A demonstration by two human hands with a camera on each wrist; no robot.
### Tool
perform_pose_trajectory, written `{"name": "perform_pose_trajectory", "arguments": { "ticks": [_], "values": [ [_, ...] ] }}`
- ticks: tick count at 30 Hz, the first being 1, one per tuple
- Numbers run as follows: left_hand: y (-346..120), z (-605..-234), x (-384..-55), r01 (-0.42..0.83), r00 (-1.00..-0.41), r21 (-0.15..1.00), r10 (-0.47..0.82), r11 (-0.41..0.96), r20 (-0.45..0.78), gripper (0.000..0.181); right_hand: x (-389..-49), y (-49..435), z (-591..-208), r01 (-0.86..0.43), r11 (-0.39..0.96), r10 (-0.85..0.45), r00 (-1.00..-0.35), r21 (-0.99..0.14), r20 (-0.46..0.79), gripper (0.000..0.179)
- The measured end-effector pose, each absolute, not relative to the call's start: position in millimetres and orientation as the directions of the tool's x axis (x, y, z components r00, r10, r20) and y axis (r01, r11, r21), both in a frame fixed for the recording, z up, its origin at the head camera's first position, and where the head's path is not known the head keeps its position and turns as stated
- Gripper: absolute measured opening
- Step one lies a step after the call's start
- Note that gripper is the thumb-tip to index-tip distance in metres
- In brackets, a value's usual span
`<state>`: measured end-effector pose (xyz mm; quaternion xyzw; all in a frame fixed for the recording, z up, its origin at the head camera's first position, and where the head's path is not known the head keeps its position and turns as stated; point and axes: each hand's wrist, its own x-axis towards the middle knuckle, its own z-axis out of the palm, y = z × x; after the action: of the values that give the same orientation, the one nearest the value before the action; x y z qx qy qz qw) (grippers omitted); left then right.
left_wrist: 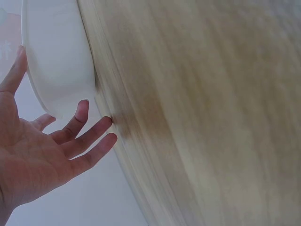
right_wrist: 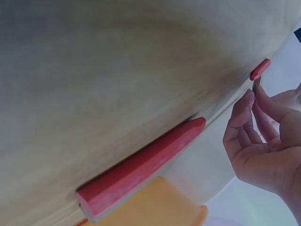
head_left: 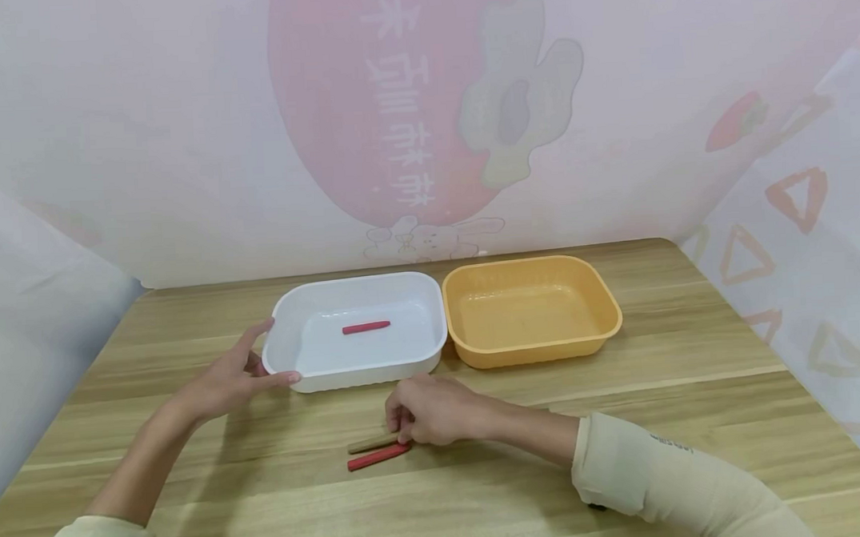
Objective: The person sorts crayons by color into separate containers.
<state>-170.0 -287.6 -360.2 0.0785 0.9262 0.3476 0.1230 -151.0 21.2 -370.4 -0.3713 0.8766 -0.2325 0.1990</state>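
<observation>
My left hand [head_left: 226, 381] spreads its fairly straight fingers at the left end of a white plastic tray [head_left: 366, 377]; thumb and index finger touch its edge. In the left wrist view, the other fingers [left_wrist: 91, 139] stand apart from it. One red crayon [head_left: 366, 327] lies inside that tray. My right hand [head_left: 436, 411] pinches the end of a brown crayon [head_left: 371, 444] between thumb and fingers, low over the table. Beside it lies a second red crayon [head_left: 377, 457]. The right wrist view shows another red crayon [right_wrist: 141, 169] on the table, close to the camera.
A yellow tray [head_left: 534, 352] stands against the white tray's right side, nothing visible in it. Both are toward the back of the wooden table [head_left: 267, 508]. A printed cloth [head_left: 180, 151] hangs behind, and more cloth [head_left: 796, 228] borders the right side.
</observation>
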Motion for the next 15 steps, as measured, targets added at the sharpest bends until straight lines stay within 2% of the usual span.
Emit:
{"name": "perform_pose_trajectory", "arguments": {
  "ticks": [7, 15],
  "values": [
    [-288, -360, -169, 0.082, -0.958, 0.668, 0.243, 0.740, -0.153, 0.102, -152, 25, -365, -0.581, 0.577, -0.760, -0.639, -0.574, -0.118, 0.010],
    [-289, -362, -170, 0.070, -0.959, 0.667, 0.235, 0.741, -0.160, 0.102, -159, 32, -355, -0.570, 0.477, -0.781, -0.623, -0.669, -0.026, 0.009]
  ]
}}
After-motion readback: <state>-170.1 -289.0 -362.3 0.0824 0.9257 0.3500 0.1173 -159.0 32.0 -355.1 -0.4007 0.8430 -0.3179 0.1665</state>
